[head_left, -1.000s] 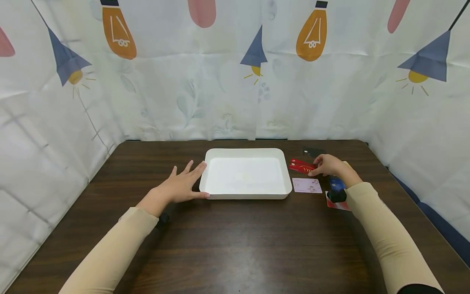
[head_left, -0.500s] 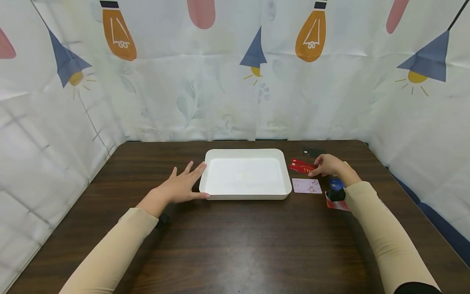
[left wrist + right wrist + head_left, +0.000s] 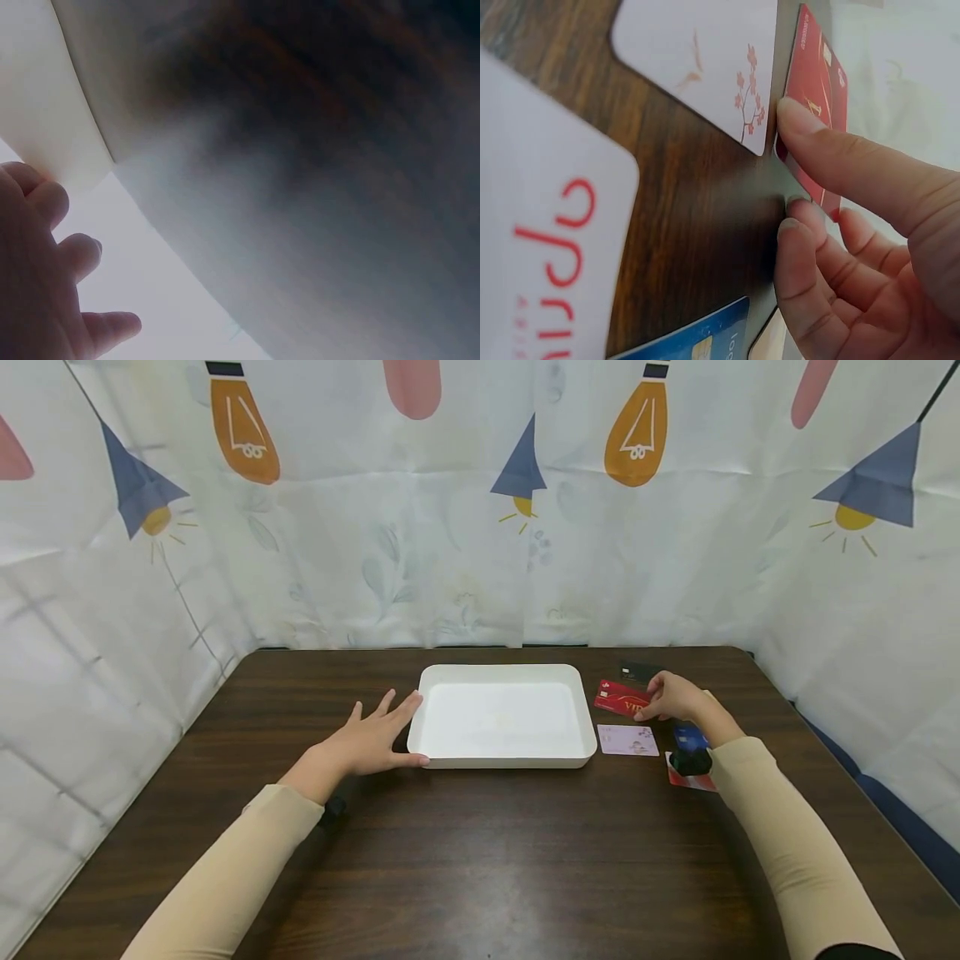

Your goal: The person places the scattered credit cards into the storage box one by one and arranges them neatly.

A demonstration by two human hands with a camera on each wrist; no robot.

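A shallow white tray (image 3: 502, 763) stands toward the back middle of the table. My left hand (image 3: 367, 742), fingers spread, touches its left side, the thumb at the front corner; the left wrist view shows the fingertips against the tray wall (image 3: 60, 97). On the right, my right hand (image 3: 678, 700) pinches a red VIP card (image 3: 617, 697) by its right end. In the right wrist view the thumb presses one side of the red card (image 3: 806, 71), while the fingers curl at the other, partly hidden. The card looks slightly tipped up there.
Around the right hand lie a pale pink flowered card (image 3: 628, 740), a black card (image 3: 636, 671), a blue card (image 3: 687, 737) and a red-and-white card (image 3: 688, 781), partly covered by the wrist camera (image 3: 688, 760). A patterned curtain (image 3: 450, 560) hangs behind the dark wooden table (image 3: 480, 860).
The red card has shifted a little to the right with my right hand, and more of its face shows. My left hand and the tray have stayed put.
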